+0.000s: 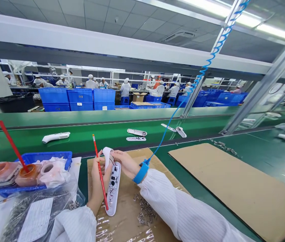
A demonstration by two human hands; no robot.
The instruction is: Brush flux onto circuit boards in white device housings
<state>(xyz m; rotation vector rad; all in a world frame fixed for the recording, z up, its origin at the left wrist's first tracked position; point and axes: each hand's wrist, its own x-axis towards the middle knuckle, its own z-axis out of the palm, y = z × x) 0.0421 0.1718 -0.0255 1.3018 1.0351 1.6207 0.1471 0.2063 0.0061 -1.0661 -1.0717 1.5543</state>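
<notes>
My left hand [97, 185] is closed around a thin red paintbrush [96, 148], its bristle end pointing up. The same hand steadies a white plastic housing half [116, 191], which has a circuit board and thin wires in it. A second white shell part [107, 155] stands up at the housing's far end, between both hands. My right hand [126, 162], with a blue wrist strap [141, 172] on its wrist, pinches at that far end by the wires; its fingertips are partly hidden. Below lies a cardboard sheet [124, 227] with small metal pieces [146, 211].
Left stands a blue tray [64, 155] with jars, one holding a red stick. A plastic bag of metal parts [64, 198] lies before it. White housings [56, 137] rest on the green conveyor [102, 129]. A coiled blue cord [209, 60] runs to my wrist. Another cardboard [233, 181] lies right.
</notes>
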